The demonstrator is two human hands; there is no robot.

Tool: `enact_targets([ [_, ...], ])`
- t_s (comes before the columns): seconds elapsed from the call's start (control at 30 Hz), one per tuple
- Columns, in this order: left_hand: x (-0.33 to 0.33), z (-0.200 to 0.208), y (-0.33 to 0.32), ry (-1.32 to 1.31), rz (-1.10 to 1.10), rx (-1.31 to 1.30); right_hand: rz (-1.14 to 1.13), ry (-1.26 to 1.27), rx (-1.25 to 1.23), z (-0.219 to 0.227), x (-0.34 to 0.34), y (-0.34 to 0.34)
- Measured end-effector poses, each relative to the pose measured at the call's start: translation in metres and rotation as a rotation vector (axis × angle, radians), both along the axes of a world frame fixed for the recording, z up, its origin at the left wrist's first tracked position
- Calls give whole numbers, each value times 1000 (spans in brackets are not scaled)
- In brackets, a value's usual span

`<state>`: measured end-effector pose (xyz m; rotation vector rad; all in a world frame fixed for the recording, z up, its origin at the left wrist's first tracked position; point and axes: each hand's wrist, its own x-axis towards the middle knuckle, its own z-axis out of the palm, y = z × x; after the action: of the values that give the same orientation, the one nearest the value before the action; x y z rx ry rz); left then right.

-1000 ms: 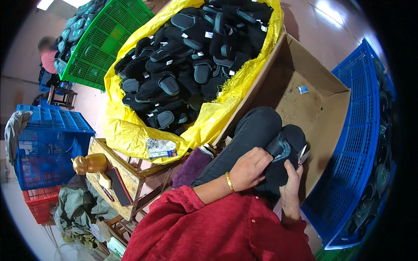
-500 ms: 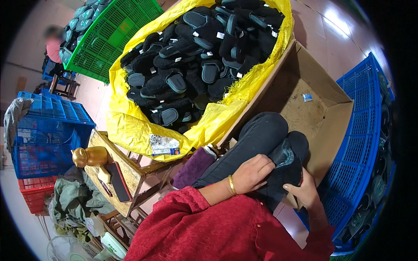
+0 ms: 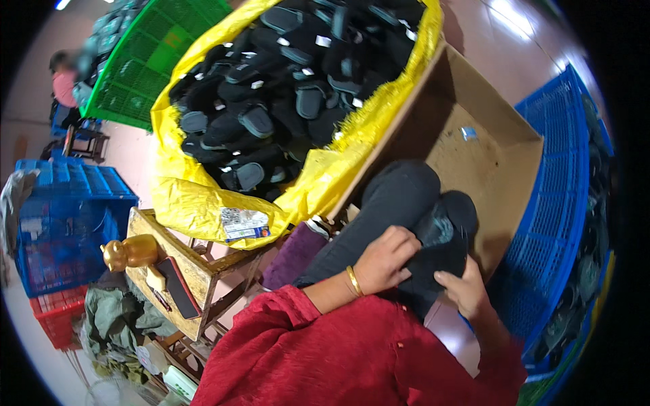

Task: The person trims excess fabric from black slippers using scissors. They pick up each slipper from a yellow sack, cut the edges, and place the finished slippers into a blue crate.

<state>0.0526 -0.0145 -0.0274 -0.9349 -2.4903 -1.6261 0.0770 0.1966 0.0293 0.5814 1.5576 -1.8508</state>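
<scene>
A dark slipper-like piece with a shiny grey-green patch (image 3: pixel 437 227) lies on my lap over dark trousers; its outline blends into the cloth. My left hand (image 3: pixel 387 260), with a gold bangle at the wrist, is closed at the near left side of that patch. Its fingers are curled and pressed to the thumb, and whatever they pinch is too small to name. My right hand (image 3: pixel 467 291) is on the right side of the dark piece, thumb pointing left and fingers bent at the edge. What it grips there is partly hidden and cannot be made out.
Ahead stands a yellow woven sack (image 3: pixel 189 203) full of black slippers (image 3: pixel 257 122). A cardboard box (image 3: pixel 504 159) and a blue crate (image 3: pixel 542 250) are at right. Left, a small wooden table (image 3: pixel 193 321) bears a gold figurine (image 3: pixel 130 252) and a phone (image 3: pixel 179 287). Another person (image 3: pixel 64 84) sits far left.
The whole view has shifted slightly, so the surroundings sit a little further left and up. My left hand has drawn slightly away from the grey-green patch. My right hand stays at the right edge.
</scene>
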Motion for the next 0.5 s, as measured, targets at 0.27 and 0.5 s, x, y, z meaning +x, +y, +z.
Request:
enact_targets([
  [0.27,0,-11,10,-58,128,35,3,141,198,-5,-7,-17],
  [0.5,22,-1,16,-334,420,7,-6,338,244,-19,-14,-40],
])
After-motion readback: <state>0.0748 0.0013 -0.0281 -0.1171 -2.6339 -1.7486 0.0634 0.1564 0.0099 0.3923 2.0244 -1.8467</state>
